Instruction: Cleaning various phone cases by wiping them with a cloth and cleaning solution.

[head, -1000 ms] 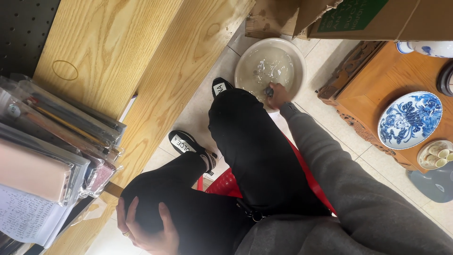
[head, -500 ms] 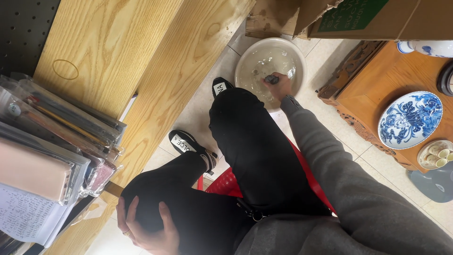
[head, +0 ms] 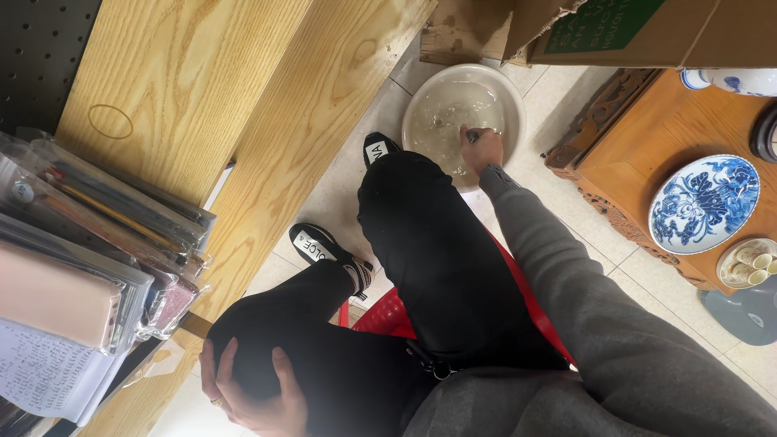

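Near the top centre of the frame the right hand point(head: 483, 150) reaches into a pale round basin point(head: 511, 103) on the tiled floor, its fingers closed around a small dark object point(head: 472, 137) that is too small to identify, held just at the water's surface. As a judgement, the work goes best with the wrist kept low inside the rim and the strokes short, so the water stays in the basin and the grey sleeve point(head: 566, 267) stays dry. The basin holds clear, shallow water with a small dark piece point(head: 438, 122) lying at its middle. The left hand point(head: 247, 387), at the lower left, rests open on the black-trousered knee, gripping nothing. At the right edge a carved wooden surface point(head: 639, 137) carries a blue-and-white plate point(head: 702, 204), empty, and beside it a small dish point(head: 749, 263) holding a few pale little cups. A torn cardboard box point(head: 615, 32) sits just behind the basin.
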